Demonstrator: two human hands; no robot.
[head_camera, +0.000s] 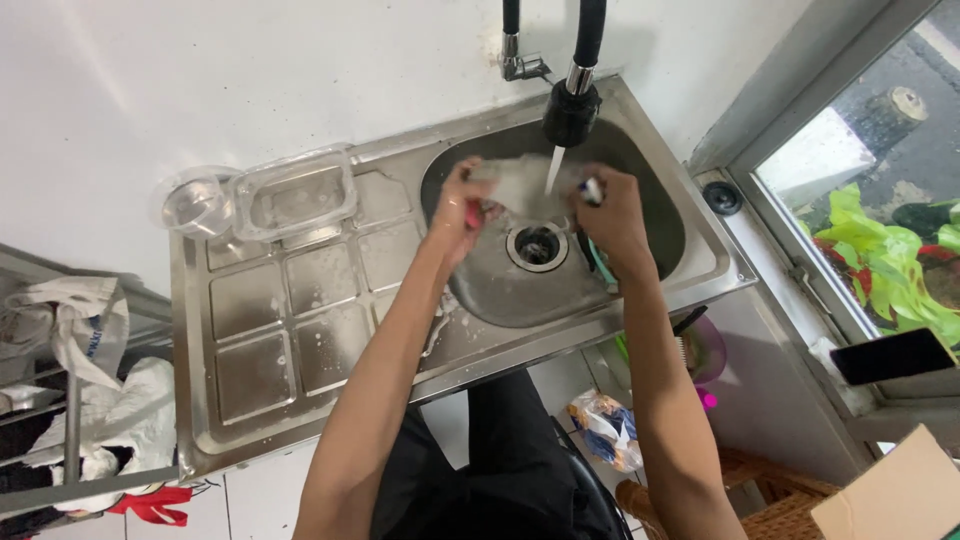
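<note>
- Far left on the drainboard (270, 330): round clear cup (197, 205) and clear rectangular container (297, 196), both upturned-looking, wet, soap flecks around. Sitting near the back edge; an elbow swing could knock them off.
- Left hand (462, 205): fingers curled shut on the left end of a translucent plastic piece (520, 183), something pink tucked in the palm, can't tell what.
- The plastic piece sits over the sink basin (650, 215), just above the drain (538, 246), directly under the water stream (553, 170). Long axis runs roughly left-right between the hands, tilted slightly; which face is up I can't tell.
- Right hand (610, 210): fingers closed on the right end.
- Risk: soapy and wet, so it could slip into the basin; the stream hitting a flat face likely splashes out.
</note>
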